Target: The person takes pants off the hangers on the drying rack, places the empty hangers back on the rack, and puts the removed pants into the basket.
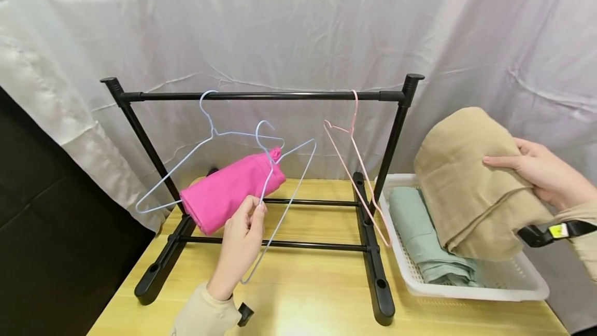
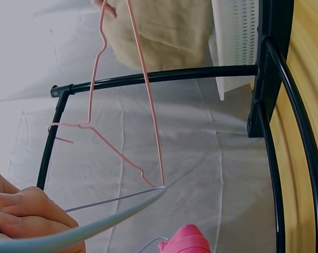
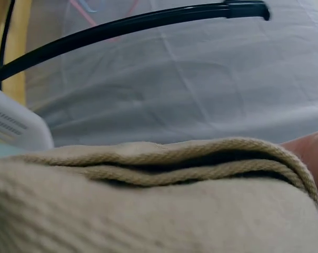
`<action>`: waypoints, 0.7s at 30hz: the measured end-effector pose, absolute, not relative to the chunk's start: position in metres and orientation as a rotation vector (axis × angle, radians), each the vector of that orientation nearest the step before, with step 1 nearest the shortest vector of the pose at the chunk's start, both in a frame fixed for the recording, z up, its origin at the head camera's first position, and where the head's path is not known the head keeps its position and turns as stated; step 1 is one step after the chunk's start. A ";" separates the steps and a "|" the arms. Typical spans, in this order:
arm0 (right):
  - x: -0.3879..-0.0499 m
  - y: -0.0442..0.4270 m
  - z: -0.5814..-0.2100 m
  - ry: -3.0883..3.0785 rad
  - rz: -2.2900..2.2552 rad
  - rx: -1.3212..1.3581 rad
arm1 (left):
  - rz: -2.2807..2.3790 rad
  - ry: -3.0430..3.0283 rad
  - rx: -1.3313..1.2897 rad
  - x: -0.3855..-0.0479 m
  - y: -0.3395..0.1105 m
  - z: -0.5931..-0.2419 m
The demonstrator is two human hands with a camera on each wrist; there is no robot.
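Note:
My left hand (image 1: pixel 242 240) pinches the side of a light blue wire hanger (image 1: pixel 298 186), held off the rail in front of the rack. In the left wrist view its thumb and fingers close on the blue wire (image 2: pixel 117 215). My right hand (image 1: pixel 545 172) grips a folded beige cloth (image 1: pixel 471 180), thumb on top, above the basket. That beige cloth (image 3: pixel 201 205) fills the lower right wrist view and hides most of the hand. Behind the left hand, a folded pink cloth (image 1: pixel 224 191) hangs over another blue hanger (image 1: pixel 174 170) on the rail.
A black rack (image 1: pixel 280 96) stands on the wooden table (image 1: pixel 317 289). A pink hanger (image 1: pixel 356 154) hangs near the rail's right end. At the right, a white basket (image 1: pixel 503 293) holds a folded pale green cloth (image 1: pixel 424 237). Grey curtain backs the table.

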State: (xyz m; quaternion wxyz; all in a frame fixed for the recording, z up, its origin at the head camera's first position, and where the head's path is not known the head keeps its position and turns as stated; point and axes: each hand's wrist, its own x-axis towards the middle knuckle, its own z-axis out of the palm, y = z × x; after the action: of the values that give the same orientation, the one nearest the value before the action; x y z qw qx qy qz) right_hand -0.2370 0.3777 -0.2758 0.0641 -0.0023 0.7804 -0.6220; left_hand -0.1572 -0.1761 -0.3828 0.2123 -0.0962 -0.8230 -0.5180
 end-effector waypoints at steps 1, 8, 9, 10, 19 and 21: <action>-0.239 0.375 -0.280 2.320 -1.897 -0.012 | -1.432 -2.288 -0.269 -0.156 -0.176 -0.382; -0.253 0.353 -0.307 2.144 -1.942 -0.100 | -1.427 -2.290 -0.269 -0.152 -0.177 -0.381; -0.255 0.350 -0.312 2.117 -1.954 -0.109 | -1.429 -2.289 -0.268 -0.152 -0.177 -0.381; -0.258 0.348 -0.316 2.083 -1.967 -0.112 | -1.434 -2.287 -0.268 -0.152 -0.177 -0.381; -0.263 0.349 -0.345 1.980 -1.998 -0.093 | -1.466 -2.284 -0.293 -0.154 -0.176 -0.383; -0.261 0.345 -0.340 1.969 -2.022 -0.116 | -1.470 -2.283 -0.301 -0.155 -0.176 -0.383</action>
State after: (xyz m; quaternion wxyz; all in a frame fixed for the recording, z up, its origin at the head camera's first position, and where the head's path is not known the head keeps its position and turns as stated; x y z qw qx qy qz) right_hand -0.2613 0.3455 -0.3403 0.1578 -0.0406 0.6883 -0.7069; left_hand -0.1552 -0.1755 -0.3832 0.2037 -0.1078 -0.8182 -0.5268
